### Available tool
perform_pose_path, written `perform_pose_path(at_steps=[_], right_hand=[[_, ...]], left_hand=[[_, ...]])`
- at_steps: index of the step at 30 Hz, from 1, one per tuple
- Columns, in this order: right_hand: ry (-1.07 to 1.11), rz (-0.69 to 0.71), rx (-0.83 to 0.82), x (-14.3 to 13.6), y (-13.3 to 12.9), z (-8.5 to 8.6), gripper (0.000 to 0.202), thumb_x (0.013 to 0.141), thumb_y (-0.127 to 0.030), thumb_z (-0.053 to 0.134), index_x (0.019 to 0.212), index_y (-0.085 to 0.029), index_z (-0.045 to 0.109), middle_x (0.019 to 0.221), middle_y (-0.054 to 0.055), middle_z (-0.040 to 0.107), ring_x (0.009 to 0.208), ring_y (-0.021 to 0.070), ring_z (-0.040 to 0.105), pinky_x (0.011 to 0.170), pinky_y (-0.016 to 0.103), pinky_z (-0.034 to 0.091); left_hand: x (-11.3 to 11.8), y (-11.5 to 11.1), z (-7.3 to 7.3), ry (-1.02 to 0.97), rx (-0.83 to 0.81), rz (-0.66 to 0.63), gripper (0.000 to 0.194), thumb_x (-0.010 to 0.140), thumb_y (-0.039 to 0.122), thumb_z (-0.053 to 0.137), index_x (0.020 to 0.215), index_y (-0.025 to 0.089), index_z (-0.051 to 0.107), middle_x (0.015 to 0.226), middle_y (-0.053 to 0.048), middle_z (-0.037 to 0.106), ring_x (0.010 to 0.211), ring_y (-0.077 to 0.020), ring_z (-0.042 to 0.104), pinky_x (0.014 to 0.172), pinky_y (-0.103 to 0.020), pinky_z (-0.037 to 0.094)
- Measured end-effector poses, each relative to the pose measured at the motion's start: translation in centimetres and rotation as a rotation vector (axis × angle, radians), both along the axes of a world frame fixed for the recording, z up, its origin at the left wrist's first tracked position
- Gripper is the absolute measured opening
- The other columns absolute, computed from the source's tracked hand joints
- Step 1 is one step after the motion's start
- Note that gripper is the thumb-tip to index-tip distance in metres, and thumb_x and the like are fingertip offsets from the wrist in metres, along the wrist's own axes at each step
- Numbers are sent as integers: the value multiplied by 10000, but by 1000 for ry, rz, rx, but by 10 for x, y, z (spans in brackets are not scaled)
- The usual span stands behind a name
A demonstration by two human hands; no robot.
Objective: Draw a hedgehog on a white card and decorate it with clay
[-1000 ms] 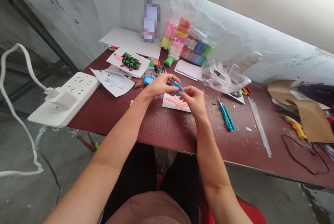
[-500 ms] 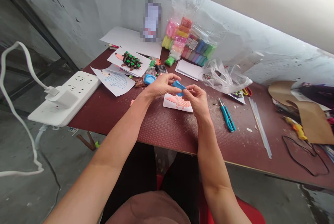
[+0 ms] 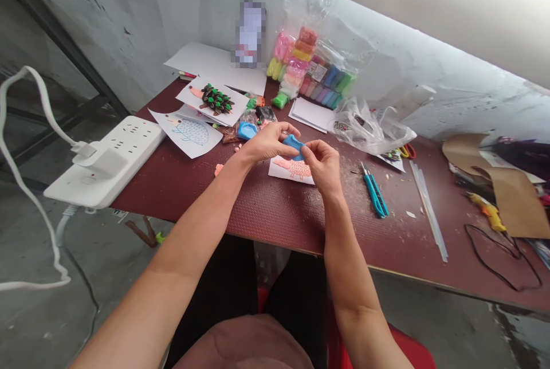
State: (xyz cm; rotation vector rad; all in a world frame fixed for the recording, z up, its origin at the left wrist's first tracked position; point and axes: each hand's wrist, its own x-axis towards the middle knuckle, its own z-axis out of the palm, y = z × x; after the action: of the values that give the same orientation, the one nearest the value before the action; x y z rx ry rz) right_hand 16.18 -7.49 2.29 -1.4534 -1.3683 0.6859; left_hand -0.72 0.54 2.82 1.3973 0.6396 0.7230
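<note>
Between my two hands is a flattened piece of blue modelling clay [image 3: 293, 144], raised above the table. My left hand [image 3: 270, 142] pinches its left side, and the fingertips of my right hand [image 3: 322, 163] grip its right edge. Below them lies a white card with an orange hedgehog drawing [image 3: 296, 169], partly covered by my hands. A blue lump of clay in an opened wrapper [image 3: 247, 130] rests just behind my left wrist. Bits of orange clay [image 3: 219, 169] sit on the table beside my left forearm.
At left are a power strip [image 3: 107, 157], a blue hedgehog drawing [image 3: 191, 131] and a seed-covered hedgehog card [image 3: 215, 99]. Bagged coloured clay [image 3: 296, 65] leans at the wall. A teal cutter [image 3: 374, 192], glue sticks [image 3: 428, 211] and a yellow glue gun [image 3: 487, 211] lie right.
The blue clay has shifted in shape and angle between my fingers. My right hand has moved slightly left; both hands keep their hold.
</note>
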Motion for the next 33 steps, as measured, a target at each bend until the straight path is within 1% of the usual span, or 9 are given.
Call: perform_pose_path(at_steps=[5, 7, 10, 15, 19, 22, 25, 28, 33], right_hand=[[36, -5, 16, 0, 1, 0, 345, 822, -568, 765, 927, -244, 715, 838, 9, 697, 717, 146, 595, 698, 316, 513], [36, 9, 19, -2, 1, 0, 331, 803, -551, 788, 898, -240, 726, 821, 8, 696, 699, 143, 587, 691, 316, 510], [42, 18, 23, -3, 0, 0, 339, 838, -561, 747, 828, -224, 714, 782, 13, 685, 692, 144, 589, 687, 316, 508], [20, 3, 10, -5, 0, -2, 368, 802, -574, 788, 947, -237, 752, 853, 20, 710, 703, 141, 597, 673, 308, 514], [75, 6, 17, -5, 1, -4, 337, 832, -560, 763, 881, -226, 759, 828, 23, 727, 722, 147, 624, 700, 315, 536], [102, -1, 33, -5, 1, -3, 326, 854, -542, 749, 841, -217, 752, 810, 21, 731, 730, 149, 639, 699, 312, 537], [108, -16, 58, -5, 0, -1, 325, 838, -539, 772, 836, -214, 751, 782, 11, 726, 713, 142, 633, 677, 297, 528], [140, -25, 96, -6, 0, -2, 307, 805, -509, 814, 872, -218, 748, 761, -5, 715, 683, 128, 620, 658, 282, 520], [117, -15, 123, -5, 1, -3, 278, 847, -483, 776, 818, -211, 729, 762, -3, 706, 685, 122, 604, 653, 276, 505]], left_hand=[[2, 0, 0, 8, 28, -1, 425, 685, 16, 765, 1063, 133, 611, 752, 5, 705, 646, -133, 683, 633, -276, 533], [3, 0, 0, 20, 31, -13, 443, 685, 5, 760, 1078, 133, 598, 733, 12, 703, 627, -131, 676, 621, -272, 523], [3, 0, 0, 29, 20, -16, 457, 680, -11, 770, 1073, 133, 587, 723, 14, 705, 617, -133, 676, 620, -274, 522], [6, -3, -2, 26, -11, -26, 438, 711, 33, 808, 1058, 145, 565, 715, 9, 708, 623, -153, 698, 618, -289, 549], [7, -4, -3, 21, -22, -48, 470, 699, 13, 807, 1083, 145, 570, 703, 18, 714, 613, -148, 703, 595, -266, 557], [6, -2, -3, 3, -33, -68, 375, 724, 43, 819, 1019, 127, 604, 738, -13, 736, 624, -138, 711, 599, -255, 575], [5, 0, -3, -8, -32, -87, 254, 753, 157, 863, 886, 109, 651, 757, -34, 737, 640, -132, 721, 612, -248, 603], [4, 1, -3, 5, -7, -100, 259, 752, 244, 894, 793, 100, 683, 716, -26, 717, 608, -123, 712, 603, -244, 616], [4, 0, -2, 5, -12, -105, 228, 743, 218, 894, 787, 98, 705, 699, -29, 727, 574, -120, 706, 591, -241, 621]])
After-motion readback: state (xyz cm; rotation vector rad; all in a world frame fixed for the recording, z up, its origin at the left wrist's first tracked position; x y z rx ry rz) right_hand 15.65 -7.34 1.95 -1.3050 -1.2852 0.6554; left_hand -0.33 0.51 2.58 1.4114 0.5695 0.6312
